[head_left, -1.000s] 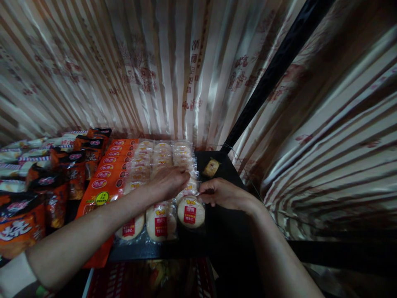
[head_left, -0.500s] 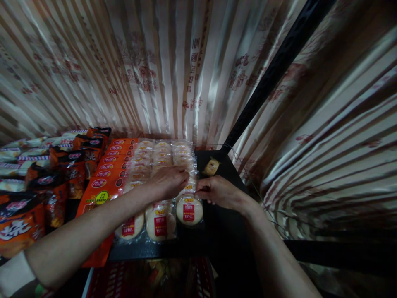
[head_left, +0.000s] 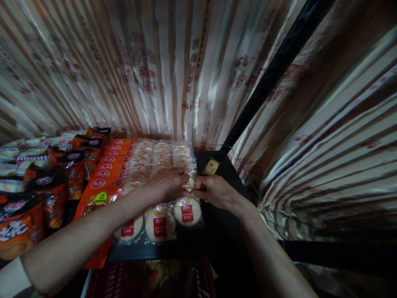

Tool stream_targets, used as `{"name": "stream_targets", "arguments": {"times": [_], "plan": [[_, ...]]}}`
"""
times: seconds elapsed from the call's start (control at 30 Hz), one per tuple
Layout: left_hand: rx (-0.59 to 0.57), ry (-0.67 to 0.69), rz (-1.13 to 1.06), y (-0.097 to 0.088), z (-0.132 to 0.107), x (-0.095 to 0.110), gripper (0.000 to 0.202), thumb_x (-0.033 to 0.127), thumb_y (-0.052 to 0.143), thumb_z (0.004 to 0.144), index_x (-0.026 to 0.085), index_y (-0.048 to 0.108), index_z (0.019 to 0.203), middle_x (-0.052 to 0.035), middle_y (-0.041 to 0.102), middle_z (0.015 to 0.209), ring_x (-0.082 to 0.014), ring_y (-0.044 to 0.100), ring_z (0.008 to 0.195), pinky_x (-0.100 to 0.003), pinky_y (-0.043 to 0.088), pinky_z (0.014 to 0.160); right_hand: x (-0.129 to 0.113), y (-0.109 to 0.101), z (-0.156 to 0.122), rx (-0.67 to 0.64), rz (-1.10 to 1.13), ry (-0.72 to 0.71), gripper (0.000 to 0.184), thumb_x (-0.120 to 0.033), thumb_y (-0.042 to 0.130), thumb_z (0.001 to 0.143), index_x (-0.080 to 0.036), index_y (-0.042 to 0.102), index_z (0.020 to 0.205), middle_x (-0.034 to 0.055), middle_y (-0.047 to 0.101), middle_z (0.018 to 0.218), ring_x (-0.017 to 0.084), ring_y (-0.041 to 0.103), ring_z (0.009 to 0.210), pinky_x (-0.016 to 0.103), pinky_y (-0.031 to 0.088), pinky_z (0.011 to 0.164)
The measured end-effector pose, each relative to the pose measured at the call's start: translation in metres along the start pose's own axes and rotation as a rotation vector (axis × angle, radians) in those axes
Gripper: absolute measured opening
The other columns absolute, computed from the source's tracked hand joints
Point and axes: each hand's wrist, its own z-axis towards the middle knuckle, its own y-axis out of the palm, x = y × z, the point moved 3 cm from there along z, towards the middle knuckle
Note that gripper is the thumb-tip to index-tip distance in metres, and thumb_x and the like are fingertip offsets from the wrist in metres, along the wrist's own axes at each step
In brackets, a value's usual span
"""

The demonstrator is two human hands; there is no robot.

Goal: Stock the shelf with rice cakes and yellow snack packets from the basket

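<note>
- Right hand (head_left: pixel 214 190): fingers seemingly pinching the round pack (head_left: pixel 188 213).
- Left hand (head_left: pixel 169 185): curling beyond it, grip unclear.
- Packs (head_left: pixel 159 223) left of it: already lying free; it isn't.

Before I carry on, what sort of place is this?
Possibly a small shop or stockroom: wrapped round snacks and orange packets lie in overlapping rows on a black shelf, with a curtain behind.

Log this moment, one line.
left hand: at rightmost column of round packets; right hand: at column's right edge; beyond right hand: small yellow packet
</note>
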Motion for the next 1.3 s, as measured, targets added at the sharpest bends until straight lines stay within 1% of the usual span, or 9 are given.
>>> {"name": "stream_targets", "arguments": {"times": [0.2, 0.37, 0.63, 0.77, 0.87, 0.97, 1.03, 1.17, 1.3], "plan": [[-0.018, -0.022, -0.022, 0.0, -0.001, 0.002, 0.028, 0.043, 0.047, 0.084, 0.018, 0.058, 0.092, -0.0049, 0.061, 0.097, -0.0184, 0.058, 0.083, -0.027, 0.043, 0.063, 0.011, -0.004, -0.003, -0.014, 0.153, 0.04, 0.03, -0.046, 0.054, 0.08, -0.019, 0.05, 0.067, -0.0061, 0.049, 0.055, 0.007, 0.046, 0.046, 0.02, 0.028, 0.047], [-0.005, -0.024, -0.027, -0.003, -0.003, 0.005, 0.019, 0.035, 0.051, 0.083, 0.017, 0.057, 0.088, -0.0041, 0.06, 0.095, -0.0168, 0.057, 0.082, -0.026, 0.043, 0.063, 0.024, -0.019, -0.006, 0.185, 0.086, 0.182, 0.035, -0.05, 0.043, 0.085, -0.019, 0.054, 0.072, -0.0053, 0.05, 0.051, 0.01, 0.053, 0.048, 0.022, 0.034, 0.053], [0.042, -0.03, -0.041, -0.005, -0.006, 0.01, 0.015, 0.03, 0.048, 0.085, 0.017, 0.057, 0.086, -0.0041, 0.059, 0.096, -0.0171, 0.056, 0.085, -0.029, 0.047, 0.069, 0.018, -0.01, 0.005, 0.281, 0.049, 0.076, 0.03, -0.042, 0.04, 0.088, -0.02, 0.061, 0.09, 0.002, 0.064, 0.079, 0.014, 0.06, 0.07, 0.025, 0.043, 0.065], [0.16, -0.119, -0.026, -0.008, -0.018, 0.023, 0.018, 0.024, 0.042, 0.088, 0.016, 0.058, 0.085, -0.0052, 0.059, 0.092, -0.0172, 0.055, 0.087, -0.032, 0.048, 0.077, 0.017, -0.009, 0.008, 0.495, 0.068, 0.092, 0.034, -0.043, 0.04, 0.088, -0.019, 0.061, 0.099, 0.0067, 0.065, 0.095, 0.018, 0.06, 0.086, 0.03, 0.047, 0.077], [0.274, -0.185, 0.022, -0.006, -0.036, 0.044, 0.016, 0.018, 0.043, 0.086, 0.015, 0.059, 0.087, -0.0079, 0.06, 0.097, -0.0208, 0.054, 0.098, -0.037, 0.045, 0.087, 0.014, -0.006, 0.016, 0.599, 0.026, 0.049, 0.043, -0.045, 0.034, 0.09, -0.018, 0.057, 0.114, 0.0099, 0.059, 0.118, 0.021, 0.053, 0.11, 0.037, 0.042, 0.095], [0.412, -0.235, 0.035, 0.003, -0.057, 0.064, 0.03, 0.025, 0.046, 0.086, 0.015, 0.054, 0.113, -0.0107, 0.048, 0.129, -0.026, 0.038, 0.125, -0.042, 0.037, 0.1, 0.01, -0.001, 0.031, 0.563, -0.042, -0.002, 0.052, -0.048, 0.026, 0.091, -0.019, 0.047, 0.129, 0.009, 0.044, 0.137, 0.022, 0.036, 0.129, 0.042, 0.03, 0.107], [0.437, -0.247, 0.059, 0.012, -0.067, 0.073, 0.044, 0.034, 0.045, 0.087, 0.015, 0.045, 0.126, -0.0115, 0.037, 0.141, -0.0283, 0.027, 0.133, -0.045, 0.032, 0.104, 0.007, 0.0, 0.045, 0.493, -0.073, -0.007, 0.057, -0.051, 0.021, 0.091, -0.019, 0.04, 0.135, 0.0083, 0.034, 0.144, 0.022, 0.025, 0.135, 0.043, 0.024, 0.11], [0.411, -0.252, 0.129, 0.027, -0.078, 0.076, 0.056, 0.043, 0.041, 0.087, 0.017, 0.034, 0.136, -0.0083, 0.025, 0.148, -0.029, 0.016, 0.137, -0.045, 0.026, 0.108, 0.0, 0.001, 0.067, 0.327, -0.119, 0.052, 0.061, -0.055, 0.016, 0.09, -0.023, 0.029, 0.141, 0.0045, 0.015, 0.151, 0.026, 0.006, 0.139, 0.049, 0.017, 0.111], [0.414, -0.273, 0.181, 0.036, -0.078, 0.074, 0.056, 0.043, 0.039, 0.088, 0.015, 0.035, 0.136, -0.0103, 0.027, 0.147, -0.0285, 0.017, 0.137, -0.046, 0.023, 0.108, -0.002, 0.007, 0.08, 0.198, -0.172, 0.132, 0.061, -0.061, 0.016, 0.088, -0.031, 0.025, 0.141, 0.0003, 0.008, 0.152, 0.032, -0.002, 0.138, 0.057, 0.016, 0.107]]}}
